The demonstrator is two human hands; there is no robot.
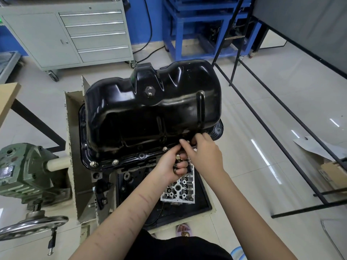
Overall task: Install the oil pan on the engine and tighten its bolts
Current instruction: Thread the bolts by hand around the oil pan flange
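- Oil pan (150, 109): black pressed steel, sump upward, seated flange-down on the engine (176, 188), which hangs inverted in a stand. Placement step judged done; flange lies flat along the near and left edges as far as visible.
- Engine stand (75, 147): cream-painted frame at left, with a green gearbox (22, 169) and a chrome handwheel (32, 227) beside it.
- Drain plug (149, 90): hex head, fitted in the upper wall of the pan.
- Right hand (203, 151): at the near right part of the flange, fingertips pinching what is judged to be a bolt at a hole; the bolt itself is mostly hidden.
- Left hand (173, 164): closed around a small clutch of spare bolts (177, 157), brass-coloured heads showing between the fingers, held just beside the right hand.
- Fitted bolts (115, 162): several stand in the near flange, at least four visible from the left corner toward the hands; whether snug or only started cannot be told.
- Open hole (141, 156): one near-edge hole appears empty.
- Outstanding, by judgement: remaining holes on near, right and far edges to fill; far edge hidden behind the pan. Tightening not yet begun; no wrench in view.
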